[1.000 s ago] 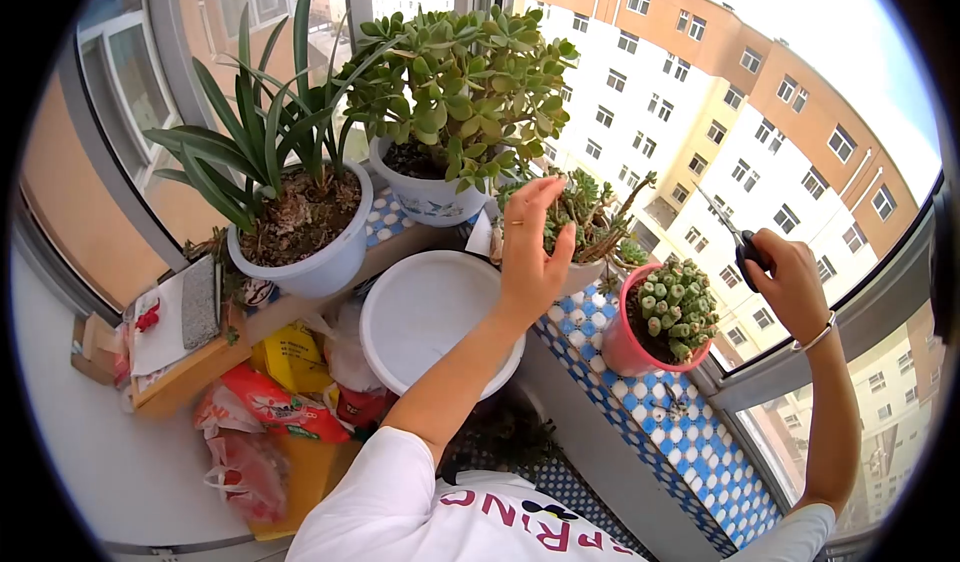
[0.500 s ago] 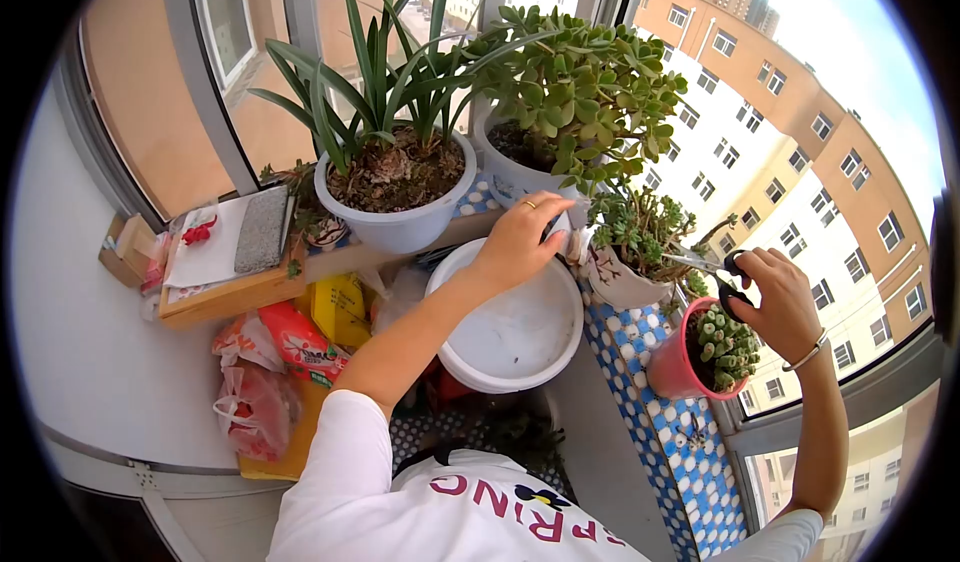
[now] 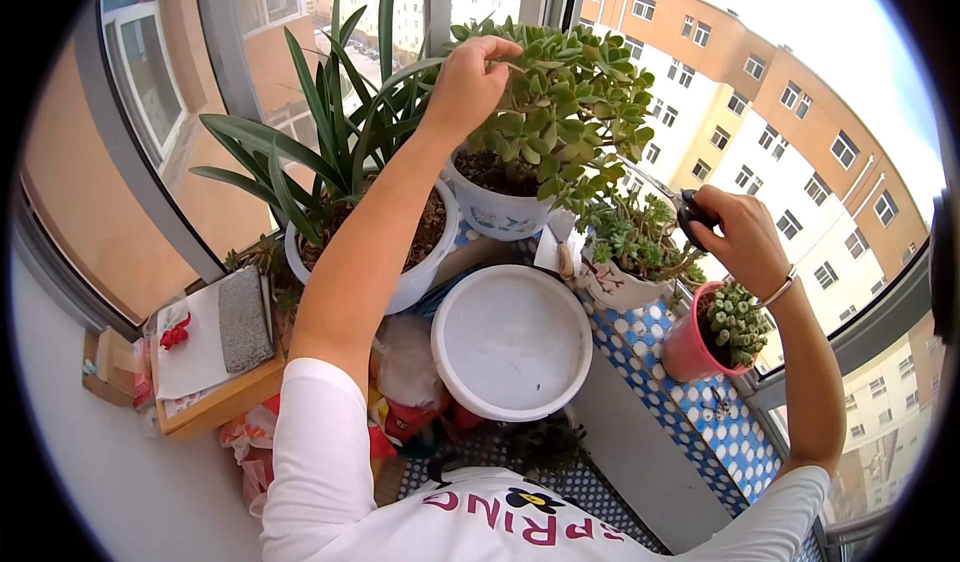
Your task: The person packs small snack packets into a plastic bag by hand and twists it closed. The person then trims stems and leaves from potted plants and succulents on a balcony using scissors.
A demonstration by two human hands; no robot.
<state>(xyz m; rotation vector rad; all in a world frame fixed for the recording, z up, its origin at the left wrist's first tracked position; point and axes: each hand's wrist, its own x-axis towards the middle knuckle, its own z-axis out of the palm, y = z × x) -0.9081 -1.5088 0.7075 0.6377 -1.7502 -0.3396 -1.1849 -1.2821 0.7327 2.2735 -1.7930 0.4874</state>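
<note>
My left hand (image 3: 468, 90) is raised to the upper left side of a bushy jade plant (image 3: 565, 112), index finger stretched out at its leaves. No held object shows in it; part of the fingers is hidden. My right hand (image 3: 745, 242) grips scissors (image 3: 692, 220) by their black handles, blades pointing up and left, near the jade plant's lower right leaves. Below the blades sits a small succulent (image 3: 640, 237) in a white pot (image 3: 622, 290). Close under my right hand stands a pink pot (image 3: 688, 347) with a stubby green succulent (image 3: 738, 324).
A long-leaved plant (image 3: 340, 127) stands left, partly behind my left arm. A round white basin (image 3: 512, 407) lies below. Bags (image 3: 408, 362) are stacked beside it. A blue-and-white tiled ledge (image 3: 700, 412) runs along the window. A wooden box (image 3: 225, 402) carries a grey block (image 3: 245, 320).
My left hand has moved up and left, from above the basin to the jade plant's leaves. My right hand and the scissors have risen and shifted left. The camera view has turned.
</note>
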